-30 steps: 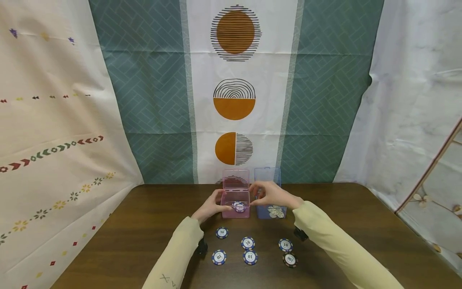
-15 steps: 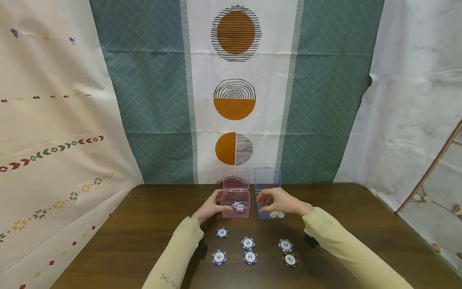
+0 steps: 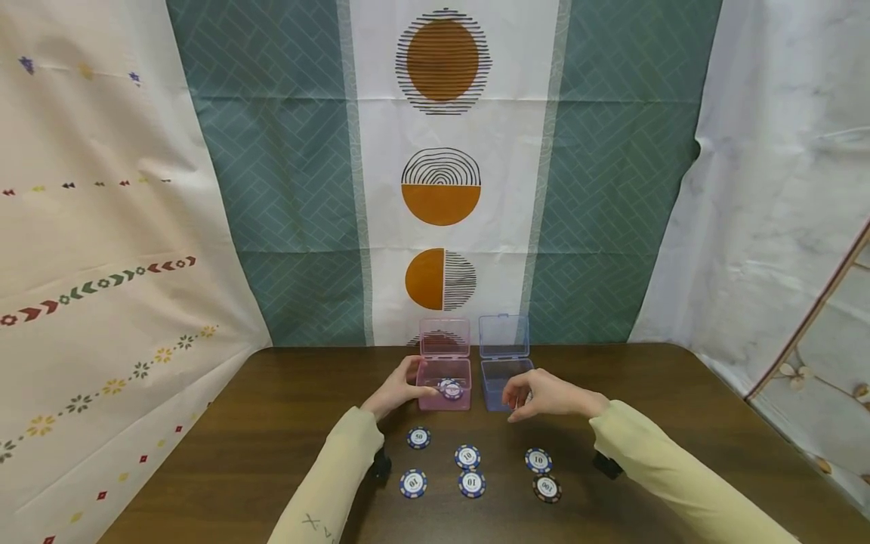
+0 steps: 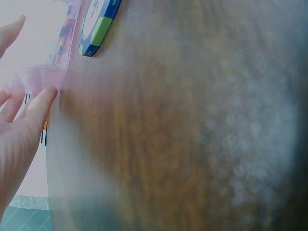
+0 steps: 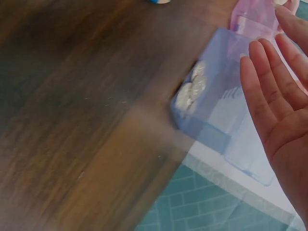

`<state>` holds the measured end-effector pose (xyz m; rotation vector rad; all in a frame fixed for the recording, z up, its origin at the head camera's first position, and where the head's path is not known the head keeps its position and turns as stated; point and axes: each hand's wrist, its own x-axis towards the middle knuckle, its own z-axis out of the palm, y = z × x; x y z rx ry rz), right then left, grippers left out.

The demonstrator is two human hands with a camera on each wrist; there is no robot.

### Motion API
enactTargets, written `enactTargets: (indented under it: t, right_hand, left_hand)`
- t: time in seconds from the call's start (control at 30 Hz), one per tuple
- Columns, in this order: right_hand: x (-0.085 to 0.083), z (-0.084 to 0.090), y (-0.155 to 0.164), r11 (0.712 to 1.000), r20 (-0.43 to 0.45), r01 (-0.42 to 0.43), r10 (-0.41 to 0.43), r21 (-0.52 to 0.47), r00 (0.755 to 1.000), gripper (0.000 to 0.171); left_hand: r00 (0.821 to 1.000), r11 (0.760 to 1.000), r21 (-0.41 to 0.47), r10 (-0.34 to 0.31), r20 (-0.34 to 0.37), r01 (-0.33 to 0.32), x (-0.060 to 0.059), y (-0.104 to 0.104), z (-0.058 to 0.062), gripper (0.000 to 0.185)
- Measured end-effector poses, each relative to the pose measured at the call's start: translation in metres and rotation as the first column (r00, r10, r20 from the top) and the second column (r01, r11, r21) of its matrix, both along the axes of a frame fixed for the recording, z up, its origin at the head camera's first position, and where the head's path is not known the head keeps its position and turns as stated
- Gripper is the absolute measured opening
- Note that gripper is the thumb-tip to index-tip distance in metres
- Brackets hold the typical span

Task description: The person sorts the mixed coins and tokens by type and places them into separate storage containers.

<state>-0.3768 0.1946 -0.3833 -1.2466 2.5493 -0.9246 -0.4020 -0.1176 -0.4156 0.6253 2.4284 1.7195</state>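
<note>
From the head view I am seeing my left hand steadying the pink box, which is holding one chip, six chips waiting on the desk; both wrist views are showing relaxed fingers, my empty right hand hovering beside the blue box.

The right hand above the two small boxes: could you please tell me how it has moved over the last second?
The right hand drew back from over the pink box, rightward and toward the person, to the clear blue plastic box, empty. The left hand kept touching the clear pink plastic box.
</note>
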Motion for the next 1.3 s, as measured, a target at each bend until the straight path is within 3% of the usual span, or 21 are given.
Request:
enactTargets:
  t: [0.17, 0.4, 0.8, 1.3]
  right_hand:
    - [0.000, -0.005, 0.008, 1.000, 0.014, -0.026, 0.026, -0.003, 1.000, 0.026]
    - [0.002, -0.009, 0.013, 0.997, 0.032, -0.081, 0.080, 0.008, 0.996, 0.019]
    - [0.008, -0.019, 0.024, 0.985, 0.185, -0.157, 0.141, 0.073, 0.973, 0.022]
    - [0.024, -0.025, 0.040, 0.985, 0.122, -0.172, 0.166, 0.036, 0.979, 0.036]
  left_hand:
    - [1.000, 1.000, 0.007, -0.003, -0.007, 0.003, -0.007, 0.000, -0.004, 0.072]
    - [0.999, 0.999, 0.007, 0.036, -0.011, -0.036, -0.027, -0.001, -0.026, 0.068]
    - [0.998, 0.999, -0.005, 0.054, -0.021, -0.054, -0.025, -0.001, -0.027, 0.066]
    - [0.998, 0.998, 0.003, 0.055, -0.019, -0.055, -0.025, -0.001, -0.026, 0.066]
